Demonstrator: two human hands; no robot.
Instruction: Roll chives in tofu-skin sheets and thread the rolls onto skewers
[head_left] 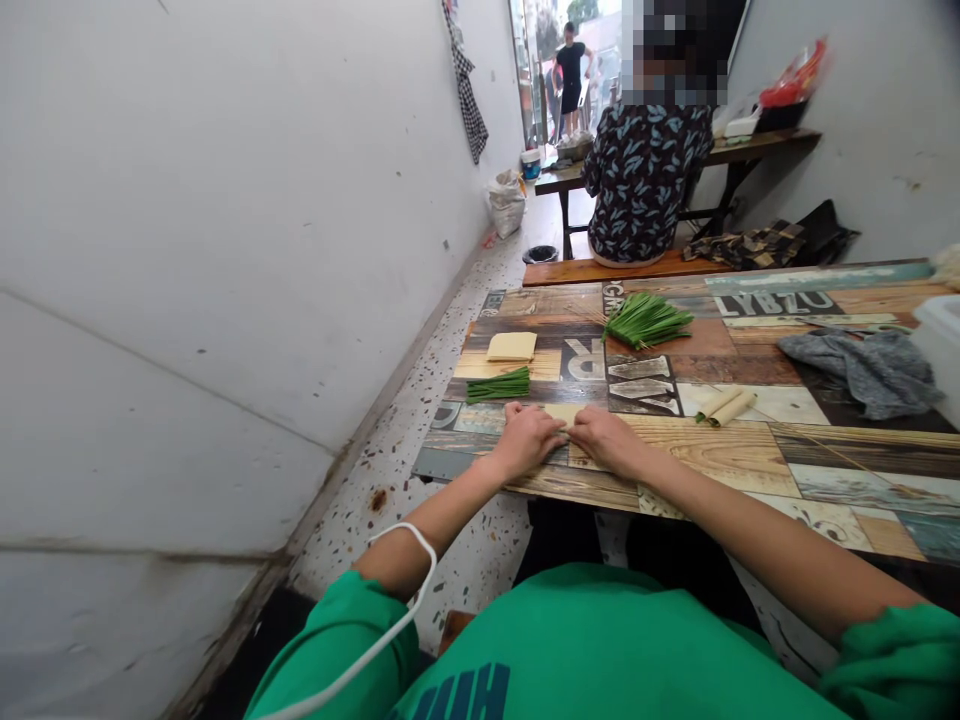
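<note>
Side by side near the table's front edge, my left hand (527,440) and my right hand (602,438) are closed, fingertips pressed on a pale yellow tofu sheet (561,411). Most of that sheet is hidden under the fingers, so I cannot tell whether greens lie inside it. Just beyond my left hand is a small row of cut green chives (498,385). Behind it sits a stack of square tofu sheets (511,346). Finished-looking rolls (729,407) with green ends lie to the right of my right hand. A larger bunch of chives (646,320) rests farther back.
The patchwork wood-print table (712,445) also bears a grey cloth (862,365) and a white plastic container (941,345) at the right. A white wall (225,250) runs along the left. Beyond the table, a person in a leaf-patterned shirt (649,180) sits on a bench (555,273).
</note>
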